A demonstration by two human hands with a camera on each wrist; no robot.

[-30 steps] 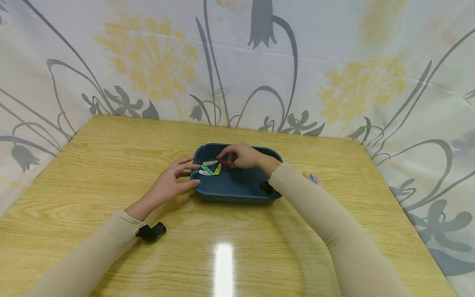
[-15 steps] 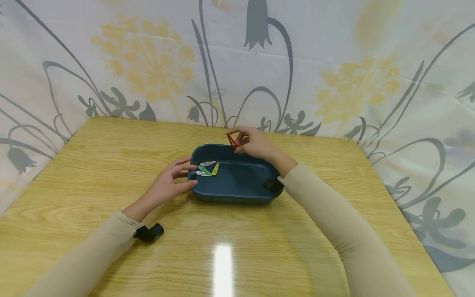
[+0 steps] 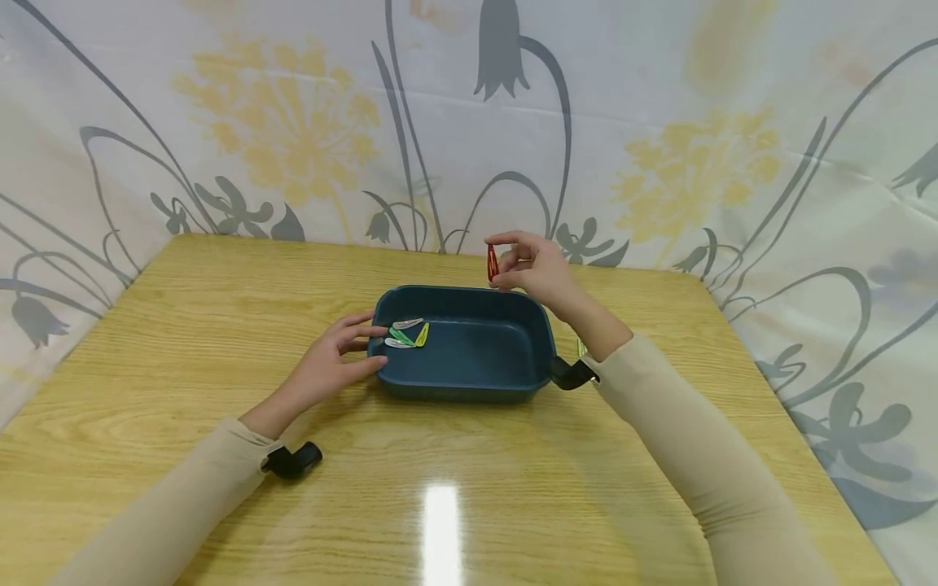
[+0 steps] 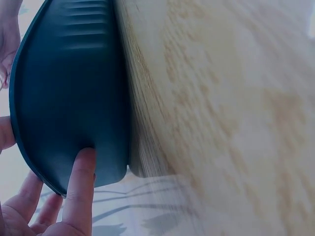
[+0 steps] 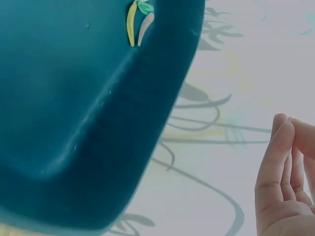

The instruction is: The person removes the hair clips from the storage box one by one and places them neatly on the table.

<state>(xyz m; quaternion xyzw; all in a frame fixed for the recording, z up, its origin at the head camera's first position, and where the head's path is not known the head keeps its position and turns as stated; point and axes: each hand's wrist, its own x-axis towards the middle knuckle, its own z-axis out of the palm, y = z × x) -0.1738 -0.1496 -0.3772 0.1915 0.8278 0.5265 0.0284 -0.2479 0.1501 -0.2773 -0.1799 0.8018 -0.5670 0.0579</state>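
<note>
Right hand: the right hand point(image 3: 538, 268) pinched a small red teardrop-shaped metal snap hair clip point(image 3: 493, 263) between thumb and fingertips, holding it upright in the air above the far rim of the tray.
Left hand: the left hand point(image 3: 333, 362) lay with relaxed fingers against the left end wall of the dark blue rectangular plastic tray point(image 3: 469, 389), gripping nothing.
Progress: one clip was out of the tray and in hand; a silver clip point(image 3: 407, 323), a green clip point(image 3: 400, 334), a yellow clip point(image 3: 422, 334) and a white clip point(image 3: 396, 343) lay bunched in the tray's left end, so most of the emptying seemed left.
Materials: the tray looked smooth, matte, round-cornered; the clips thin and glossy.
Surface: the pale wood-grain laminate table point(image 3: 183, 325) shone with glare.
</note>
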